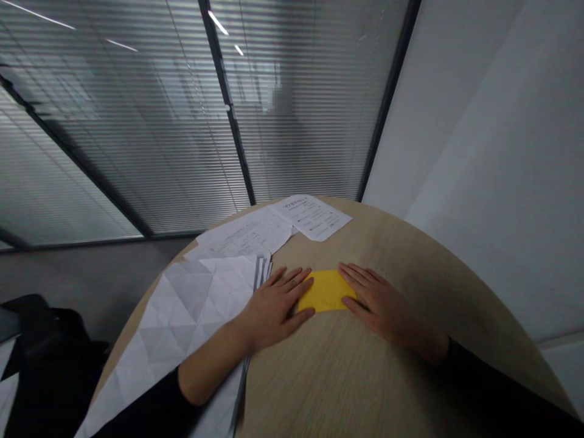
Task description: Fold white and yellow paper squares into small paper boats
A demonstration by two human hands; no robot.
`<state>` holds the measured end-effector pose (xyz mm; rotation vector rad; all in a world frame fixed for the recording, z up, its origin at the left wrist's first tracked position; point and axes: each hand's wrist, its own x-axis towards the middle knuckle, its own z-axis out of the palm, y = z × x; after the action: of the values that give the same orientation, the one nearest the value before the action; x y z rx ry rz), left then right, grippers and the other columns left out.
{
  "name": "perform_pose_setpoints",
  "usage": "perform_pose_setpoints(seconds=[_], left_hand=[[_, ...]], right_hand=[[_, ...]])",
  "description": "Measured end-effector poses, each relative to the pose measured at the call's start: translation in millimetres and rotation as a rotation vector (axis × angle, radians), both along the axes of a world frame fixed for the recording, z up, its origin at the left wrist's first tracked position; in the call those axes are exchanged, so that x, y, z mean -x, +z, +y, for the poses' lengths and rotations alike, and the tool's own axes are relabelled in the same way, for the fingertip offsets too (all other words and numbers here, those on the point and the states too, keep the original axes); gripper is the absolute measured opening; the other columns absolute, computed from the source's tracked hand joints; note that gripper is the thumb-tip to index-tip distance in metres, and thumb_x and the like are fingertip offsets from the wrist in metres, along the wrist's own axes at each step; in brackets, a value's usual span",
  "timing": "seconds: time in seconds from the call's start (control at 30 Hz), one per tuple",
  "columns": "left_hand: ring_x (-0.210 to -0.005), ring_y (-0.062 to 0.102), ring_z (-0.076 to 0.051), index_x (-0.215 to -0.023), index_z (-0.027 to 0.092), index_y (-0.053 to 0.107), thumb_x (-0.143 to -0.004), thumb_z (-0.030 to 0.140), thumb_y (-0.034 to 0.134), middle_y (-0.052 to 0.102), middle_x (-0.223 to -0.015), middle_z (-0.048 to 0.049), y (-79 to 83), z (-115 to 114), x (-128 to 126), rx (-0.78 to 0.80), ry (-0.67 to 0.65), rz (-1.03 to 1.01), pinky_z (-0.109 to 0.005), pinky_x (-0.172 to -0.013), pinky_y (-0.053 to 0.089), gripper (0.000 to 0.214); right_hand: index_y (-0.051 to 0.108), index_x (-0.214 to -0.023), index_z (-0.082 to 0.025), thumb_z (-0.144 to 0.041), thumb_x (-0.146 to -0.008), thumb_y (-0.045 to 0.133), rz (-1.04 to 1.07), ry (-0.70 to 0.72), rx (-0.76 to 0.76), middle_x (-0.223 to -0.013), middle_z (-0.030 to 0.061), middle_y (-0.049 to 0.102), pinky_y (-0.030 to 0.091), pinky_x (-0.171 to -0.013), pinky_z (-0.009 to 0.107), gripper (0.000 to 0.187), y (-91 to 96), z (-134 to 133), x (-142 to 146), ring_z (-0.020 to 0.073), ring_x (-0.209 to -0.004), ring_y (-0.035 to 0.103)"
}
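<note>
A folded yellow paper [325,291] lies flat on the round wooden table [347,377]. My left hand [274,307] lies flat with fingers stretched out, pressing on the paper's left edge. My right hand [376,298] lies flat too, its fingers resting on the paper's right edge. Neither hand grips anything. Both arms wear dark sleeves.
A large creased white sheet [182,316] lies left of my left hand, on a stack of papers. Printed sheets [312,216] lie at the table's far edge. A dark chair or bag [45,359] stands at the left. Blinds behind glass and a white wall lie beyond.
</note>
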<state>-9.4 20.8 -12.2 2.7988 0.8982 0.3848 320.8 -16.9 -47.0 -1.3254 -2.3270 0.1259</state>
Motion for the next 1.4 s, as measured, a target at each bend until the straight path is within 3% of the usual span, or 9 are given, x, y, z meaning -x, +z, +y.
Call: perform_pose_setpoints(seconds=[0.23,0.5,0.73,1.2,1.4], left_hand=[[-0.168,0.051,-0.035,-0.165,0.027,0.060,-0.117,0.051,0.063,0.052,-0.181,-0.0153,-2.5,2.1,1.6,0.000,-0.014,-0.102,-0.068,-0.141,0.036,0.054],[-0.168,0.052,-0.035,-0.165,0.027,0.059,-0.116,0.044,0.066,0.054,-0.179,-0.0161,0.1,2.6,1.4,0.024,-0.072,-0.087,-0.070,-0.141,0.035,0.052],[-0.166,0.054,-0.034,-0.165,0.030,0.059,-0.114,0.041,0.068,0.056,-0.178,-0.0139,2.4,2.3,0.8,0.010,-0.110,-0.099,-0.068,-0.141,0.037,0.053],[-0.168,0.051,-0.034,-0.165,0.026,0.058,-0.117,0.044,0.063,0.054,-0.179,-0.0163,7.6,1.0,-1.1,0.010,-0.100,-0.029,-0.070,-0.141,0.035,0.051],[-0.166,0.054,-0.034,-0.164,0.027,0.059,-0.116,0.046,0.064,0.055,-0.179,-0.0148,4.5,1.1,-0.5,-0.006,-0.091,-0.048,-0.068,-0.142,0.035,0.052]], right_hand=[[0.065,-0.161,-0.030,-0.025,-0.108,0.063,0.172,0.021,-0.002,-0.150,0.0126,0.078,0.057,-0.122,0.063,0.053,5.3,3.3,-0.9,0.0341,-0.140,0.072],[0.072,-0.138,-0.029,-0.028,-0.106,0.067,0.396,-0.038,0.048,-0.132,0.0106,0.081,0.062,-0.111,0.054,0.033,6.6,2.3,5.7,0.0313,-0.123,0.077],[0.073,-0.109,-0.028,-0.024,-0.101,0.064,0.467,-0.072,0.116,-0.098,0.0047,0.076,0.064,-0.085,0.042,0.013,6.0,5.7,4.8,0.0254,-0.090,0.072],[0.078,-0.101,-0.030,-0.029,-0.099,0.070,0.372,-0.230,0.057,-0.088,0.0053,0.076,0.062,-0.078,0.046,0.009,-3.3,11.9,-4.3,0.0283,-0.083,0.072],[0.076,-0.102,-0.027,-0.022,-0.101,0.062,0.269,-0.254,-0.067,-0.097,0.0075,0.078,0.062,-0.094,0.055,0.015,4.1,8.8,-6.0,0.0316,-0.095,0.075]])
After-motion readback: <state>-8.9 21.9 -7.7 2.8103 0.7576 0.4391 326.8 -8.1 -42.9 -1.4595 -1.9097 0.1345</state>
